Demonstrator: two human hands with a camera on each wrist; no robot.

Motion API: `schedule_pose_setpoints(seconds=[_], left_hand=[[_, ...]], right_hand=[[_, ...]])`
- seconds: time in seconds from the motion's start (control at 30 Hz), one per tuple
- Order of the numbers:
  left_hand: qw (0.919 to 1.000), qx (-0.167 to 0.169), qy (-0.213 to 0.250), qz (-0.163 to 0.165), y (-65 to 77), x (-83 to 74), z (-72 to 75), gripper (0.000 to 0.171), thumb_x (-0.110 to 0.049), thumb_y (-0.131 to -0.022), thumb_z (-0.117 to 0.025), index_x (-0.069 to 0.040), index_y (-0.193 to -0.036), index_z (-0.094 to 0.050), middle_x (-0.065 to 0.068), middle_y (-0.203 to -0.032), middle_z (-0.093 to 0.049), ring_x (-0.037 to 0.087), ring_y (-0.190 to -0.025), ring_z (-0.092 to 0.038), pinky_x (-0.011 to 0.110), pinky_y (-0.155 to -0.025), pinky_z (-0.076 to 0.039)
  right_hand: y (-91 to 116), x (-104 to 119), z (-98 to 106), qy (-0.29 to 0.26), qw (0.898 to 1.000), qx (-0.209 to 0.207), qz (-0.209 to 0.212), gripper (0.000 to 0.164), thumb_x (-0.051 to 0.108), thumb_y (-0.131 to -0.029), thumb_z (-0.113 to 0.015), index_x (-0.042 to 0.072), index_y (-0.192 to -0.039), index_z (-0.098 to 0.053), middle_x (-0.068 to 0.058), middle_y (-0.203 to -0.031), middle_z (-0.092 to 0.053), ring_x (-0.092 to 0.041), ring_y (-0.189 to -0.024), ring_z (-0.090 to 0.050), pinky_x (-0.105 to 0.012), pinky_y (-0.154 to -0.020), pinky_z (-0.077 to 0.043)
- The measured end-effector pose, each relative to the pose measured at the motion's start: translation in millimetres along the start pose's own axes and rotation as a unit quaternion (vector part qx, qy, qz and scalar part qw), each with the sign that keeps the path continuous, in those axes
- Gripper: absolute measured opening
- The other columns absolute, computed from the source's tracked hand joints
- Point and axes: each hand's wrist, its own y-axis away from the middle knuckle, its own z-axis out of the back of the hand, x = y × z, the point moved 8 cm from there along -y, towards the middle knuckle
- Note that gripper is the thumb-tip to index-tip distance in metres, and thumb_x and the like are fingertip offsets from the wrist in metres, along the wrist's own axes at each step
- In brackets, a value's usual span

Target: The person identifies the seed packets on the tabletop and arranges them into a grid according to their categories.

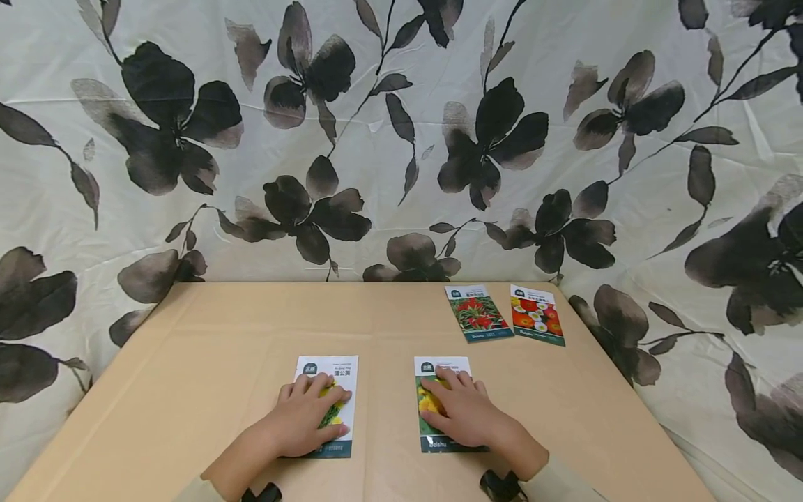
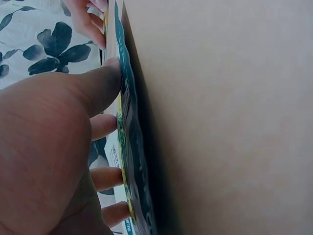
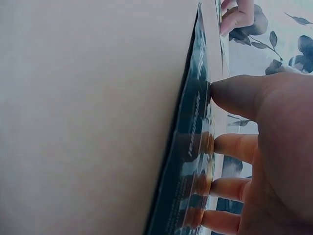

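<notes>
Tan table [image 1: 219,362] carries four seed packets. Left hand [image 1: 306,418] fingers extended, fingertips [image 2: 105,125] pressing flat on the white-topped packet [image 1: 335,376] near the table's front edge. Right hand [image 1: 461,411] same pose, straight fingers [image 3: 234,147] flat on the yellow-flower packet [image 1: 433,425], just right of the first. Neither hand curls round anything. Red-flower packet [image 1: 478,313] and orange-flower packet [image 1: 536,315] lie side by side at the table's far right corner, well apart from both hands. Floral cloth [image 1: 401,139] hangs behind the table.
</notes>
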Motion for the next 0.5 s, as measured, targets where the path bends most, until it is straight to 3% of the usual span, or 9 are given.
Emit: schedule_pose_setpoints(seconds=[0.5], left_hand=[[1.0000, 0.004, -0.008, 0.000, 1.7, -1.5, -1.6, 0.054, -0.056, -0.090, -0.071, -0.030, -0.136, -0.062, 0.009, -0.144, -0.051, 0.035, -0.122, -0.044, 0.060, -0.096, -0.036]], right_hand=[[-3, 12, -2, 0.005, 1.000, 0.001, 0.006, 0.064, 0.058, -0.096, -0.061, 0.026, -0.152, -0.051, -0.012, -0.161, -0.039, -0.037, -0.135, -0.042, -0.057, -0.093, -0.037]])
